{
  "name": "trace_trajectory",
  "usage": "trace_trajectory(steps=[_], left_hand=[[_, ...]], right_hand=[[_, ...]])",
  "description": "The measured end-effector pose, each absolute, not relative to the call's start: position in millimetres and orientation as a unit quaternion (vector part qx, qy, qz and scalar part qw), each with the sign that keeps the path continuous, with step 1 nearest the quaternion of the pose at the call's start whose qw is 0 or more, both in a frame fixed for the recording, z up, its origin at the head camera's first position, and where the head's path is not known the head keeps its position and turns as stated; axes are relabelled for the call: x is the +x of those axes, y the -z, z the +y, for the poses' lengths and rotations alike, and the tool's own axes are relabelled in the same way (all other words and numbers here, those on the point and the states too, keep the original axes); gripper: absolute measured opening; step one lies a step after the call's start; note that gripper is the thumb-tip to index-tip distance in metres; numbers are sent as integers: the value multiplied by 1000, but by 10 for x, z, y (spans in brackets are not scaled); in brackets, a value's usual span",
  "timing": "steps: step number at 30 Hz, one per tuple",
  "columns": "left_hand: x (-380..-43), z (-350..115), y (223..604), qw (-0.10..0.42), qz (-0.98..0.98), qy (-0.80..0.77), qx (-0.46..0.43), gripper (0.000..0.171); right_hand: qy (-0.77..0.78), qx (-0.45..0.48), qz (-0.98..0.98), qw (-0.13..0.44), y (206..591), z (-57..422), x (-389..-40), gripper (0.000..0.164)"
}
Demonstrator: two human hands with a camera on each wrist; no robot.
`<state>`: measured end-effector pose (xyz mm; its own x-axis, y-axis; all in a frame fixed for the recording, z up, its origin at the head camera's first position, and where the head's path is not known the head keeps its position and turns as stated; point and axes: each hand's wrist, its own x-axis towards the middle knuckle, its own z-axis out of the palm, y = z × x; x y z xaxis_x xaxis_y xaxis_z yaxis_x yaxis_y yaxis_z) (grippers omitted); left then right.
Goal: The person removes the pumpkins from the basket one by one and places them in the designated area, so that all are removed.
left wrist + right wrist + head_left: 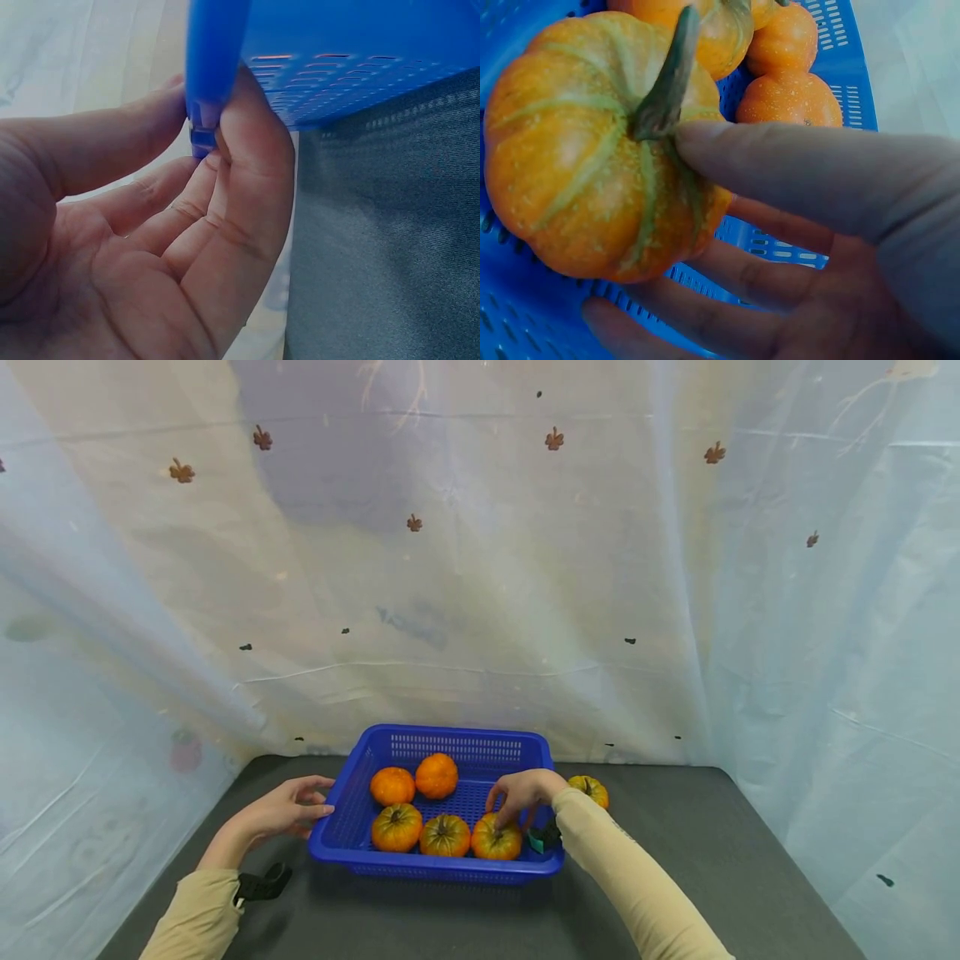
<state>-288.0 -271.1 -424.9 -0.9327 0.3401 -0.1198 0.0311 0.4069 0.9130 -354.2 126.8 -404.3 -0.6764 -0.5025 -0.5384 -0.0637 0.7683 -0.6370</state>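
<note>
A blue plastic basket (435,870) holds several small pumpkins. My left hand (288,810) is at its left side; in the left wrist view the thumb and curled index finger pinch the basket rim (214,60). My right hand (519,795) reaches over the basket's right side and grips the front-right pumpkin (496,838), which is orange with green streaks. In the right wrist view, the thumb presses beside this pumpkin's stem (667,79), and the other fingers go round its side and lower edge. Two more streaked pumpkins, a middle one (445,836) and a left one (397,827), line the front.
Two plain orange pumpkins, one (392,786) lower and one (437,776) higher, sit toward the basket's back left. Outside, a yellow-green pumpkin (589,790) stands on the dark table (675,843), partly behind the right forearm. Plastic sheeting (480,585) hangs behind and at both sides.
</note>
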Motion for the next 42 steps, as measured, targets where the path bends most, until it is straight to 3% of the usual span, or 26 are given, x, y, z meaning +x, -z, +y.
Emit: trace_trajectory(steps=[20, 42], left_hand=[[-2892, -2736, 4286, 145, 820, -540, 121, 64], [-2881, -2728, 4292, 140, 824, -537, 116, 65]], right_hand=[[336, -237, 857, 311, 3945, 1413, -3504, 27], [454, -273, 817, 228, 3706, 1868, -3181, 34]])
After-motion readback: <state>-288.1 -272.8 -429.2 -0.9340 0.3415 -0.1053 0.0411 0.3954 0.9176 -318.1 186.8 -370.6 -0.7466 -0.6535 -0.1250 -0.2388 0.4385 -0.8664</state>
